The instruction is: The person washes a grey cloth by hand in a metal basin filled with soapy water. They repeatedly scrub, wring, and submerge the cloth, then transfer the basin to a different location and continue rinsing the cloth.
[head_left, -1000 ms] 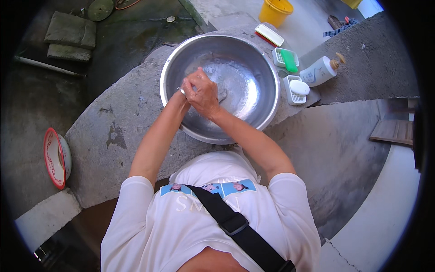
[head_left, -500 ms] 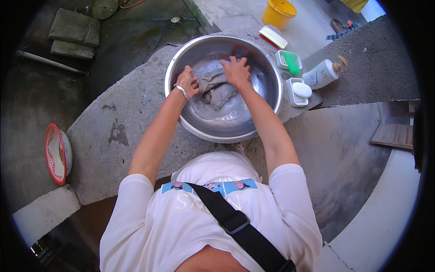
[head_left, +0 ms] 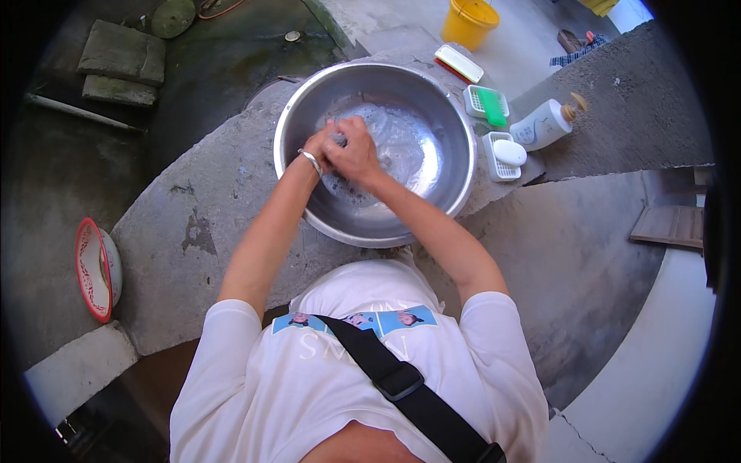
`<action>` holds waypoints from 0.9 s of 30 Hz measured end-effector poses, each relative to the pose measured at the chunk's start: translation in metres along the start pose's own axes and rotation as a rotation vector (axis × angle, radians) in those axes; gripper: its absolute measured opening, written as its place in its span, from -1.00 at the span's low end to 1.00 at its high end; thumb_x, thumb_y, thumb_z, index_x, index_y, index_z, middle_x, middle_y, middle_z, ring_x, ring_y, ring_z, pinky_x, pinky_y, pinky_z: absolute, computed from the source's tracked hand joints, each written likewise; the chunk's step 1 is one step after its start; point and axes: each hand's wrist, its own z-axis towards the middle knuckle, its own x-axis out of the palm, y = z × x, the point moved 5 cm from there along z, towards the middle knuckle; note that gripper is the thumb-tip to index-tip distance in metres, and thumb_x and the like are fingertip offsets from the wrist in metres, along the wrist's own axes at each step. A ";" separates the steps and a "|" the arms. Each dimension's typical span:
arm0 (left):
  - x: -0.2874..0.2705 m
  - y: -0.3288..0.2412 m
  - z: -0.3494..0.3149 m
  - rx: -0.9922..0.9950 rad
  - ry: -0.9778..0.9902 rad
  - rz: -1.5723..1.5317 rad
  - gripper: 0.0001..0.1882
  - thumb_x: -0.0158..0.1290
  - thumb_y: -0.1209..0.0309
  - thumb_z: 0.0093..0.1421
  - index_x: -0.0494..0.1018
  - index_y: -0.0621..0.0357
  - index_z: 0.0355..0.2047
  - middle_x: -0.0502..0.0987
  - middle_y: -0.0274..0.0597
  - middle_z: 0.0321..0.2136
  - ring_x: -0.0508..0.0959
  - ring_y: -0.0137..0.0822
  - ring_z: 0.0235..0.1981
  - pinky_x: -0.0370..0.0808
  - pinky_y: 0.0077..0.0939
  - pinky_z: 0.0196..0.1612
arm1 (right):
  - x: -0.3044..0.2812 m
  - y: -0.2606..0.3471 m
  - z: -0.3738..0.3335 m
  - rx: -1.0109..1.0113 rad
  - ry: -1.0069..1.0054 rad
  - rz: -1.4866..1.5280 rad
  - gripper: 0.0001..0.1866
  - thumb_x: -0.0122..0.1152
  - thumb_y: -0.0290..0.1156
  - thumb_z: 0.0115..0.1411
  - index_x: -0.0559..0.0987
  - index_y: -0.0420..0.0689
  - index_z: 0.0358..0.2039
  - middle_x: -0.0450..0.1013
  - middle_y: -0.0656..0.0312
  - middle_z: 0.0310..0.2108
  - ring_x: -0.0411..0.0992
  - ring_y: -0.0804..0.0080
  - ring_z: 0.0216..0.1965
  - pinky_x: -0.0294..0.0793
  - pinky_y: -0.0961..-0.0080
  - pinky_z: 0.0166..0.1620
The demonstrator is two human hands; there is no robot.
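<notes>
A wide stainless steel basin sits on the concrete ledge in front of me, with shallow, slightly foamy water in its bottom. My left hand and my right hand are pressed together over the basin's left half. Between them is a bunched grey cloth; only a small bit of it shows, and the fingers hide the rest. Both hands are closed around it. A silver bangle circles my left wrist.
Right of the basin lie a white soap bar in a dish, a green soap bar in another dish, a brush and a white pump bottle. A yellow bucket stands beyond; a red-rimmed enamel basin leans at left.
The cloth lay spread in the basin with my hands apart on it. My hands have come together at the left, gathering it into a tight bunch.
</notes>
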 end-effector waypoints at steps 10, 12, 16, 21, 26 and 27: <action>0.039 -0.010 -0.039 0.164 -0.206 0.477 -0.73 -0.07 0.26 0.12 0.40 0.17 -0.26 0.46 -0.13 -0.33 0.48 -0.30 -0.33 0.42 -0.40 -0.29 | -0.012 0.006 0.011 -0.168 -0.205 -0.100 -0.78 0.01 -0.32 0.04 0.41 -0.14 -0.66 0.33 0.05 -0.65 0.37 0.03 -0.53 0.36 0.22 -0.45; 0.059 -0.009 -0.054 0.135 -0.246 0.373 -0.76 -0.06 0.29 0.12 0.42 0.19 -0.29 0.47 -0.14 -0.37 0.49 -0.32 -0.36 0.43 -0.42 -0.32 | -0.020 -0.019 0.028 -0.167 -0.181 -0.196 -0.78 -0.03 -0.31 0.07 0.44 -0.12 -0.63 0.36 0.00 -0.61 0.38 0.00 -0.50 0.36 0.20 -0.43; 0.076 -0.015 -0.060 0.184 -0.161 0.359 -0.71 -0.04 0.27 0.12 0.44 0.29 -0.33 0.48 -0.18 -0.40 0.49 -0.38 -0.39 0.42 -0.47 -0.33 | -0.038 -0.081 0.039 0.289 0.291 -0.506 -0.75 -0.10 -0.24 0.10 0.55 -0.04 -0.44 0.44 -0.06 -0.40 0.40 -0.01 -0.38 0.39 0.29 -0.26; 0.077 -0.035 -0.056 0.226 0.048 0.436 -0.62 -0.01 0.11 0.13 0.48 0.25 -0.44 0.50 -0.22 -0.42 0.47 -0.46 -0.39 0.39 -0.52 -0.35 | -0.050 -0.052 0.033 0.126 0.345 0.120 -0.61 -0.07 -0.05 0.14 0.57 -0.09 -0.35 0.45 0.11 -0.24 0.36 0.31 -0.17 0.22 0.51 -0.02; 0.072 -0.061 -0.059 0.355 0.091 0.827 -0.59 0.05 0.04 0.08 0.45 0.17 -0.34 0.48 -0.34 -0.40 0.45 -0.49 -0.36 0.38 -0.56 -0.28 | -0.043 -0.047 0.017 0.182 0.659 0.216 -0.59 0.20 -0.06 0.02 0.53 -0.22 -0.42 0.38 0.36 -0.55 0.27 0.58 -0.47 0.26 0.61 -0.36; 0.075 -0.062 -0.061 0.512 0.133 0.914 -0.59 0.16 0.06 -0.02 0.46 0.19 -0.44 0.47 -0.37 -0.49 0.43 -0.50 -0.44 0.37 -0.57 -0.35 | -0.048 -0.050 0.018 0.147 0.551 0.228 -0.67 0.31 -0.19 -0.05 0.49 -0.22 -0.51 0.32 0.42 -0.63 0.23 0.65 -0.54 0.23 0.62 -0.46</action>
